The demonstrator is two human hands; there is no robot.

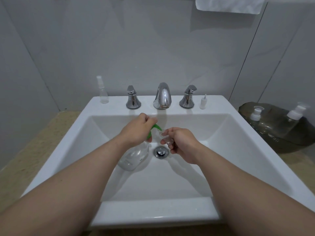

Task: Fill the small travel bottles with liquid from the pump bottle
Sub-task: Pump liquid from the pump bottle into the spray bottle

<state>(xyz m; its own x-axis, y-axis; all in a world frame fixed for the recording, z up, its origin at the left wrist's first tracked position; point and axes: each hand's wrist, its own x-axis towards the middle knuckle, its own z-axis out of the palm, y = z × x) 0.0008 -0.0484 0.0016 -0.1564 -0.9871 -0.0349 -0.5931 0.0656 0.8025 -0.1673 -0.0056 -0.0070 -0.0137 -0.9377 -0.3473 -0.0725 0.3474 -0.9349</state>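
Note:
A clear pump bottle point(134, 157) with a green pump head point(156, 127) stands in the white sink point(238, 133), left of the drain. My left hand point(136, 132) grips its neck, with fingers on top of the pump. My right hand point(180, 142) holds a small clear travel bottle point(166, 137), its mouth just under the green nozzle. A clear spray bottle point(103, 92) stands on the sink's back left rim. A small white spray cap point(202, 102) stands on the back right rim.
Chrome faucet point(162, 96) with two handles point(133, 97) point(187, 97) at the sink's back. A dark pouch point(279, 126) on the right counter holds two clear bottles with white caps point(255, 114) point(294, 114). A white towel point(230, 5) hangs above.

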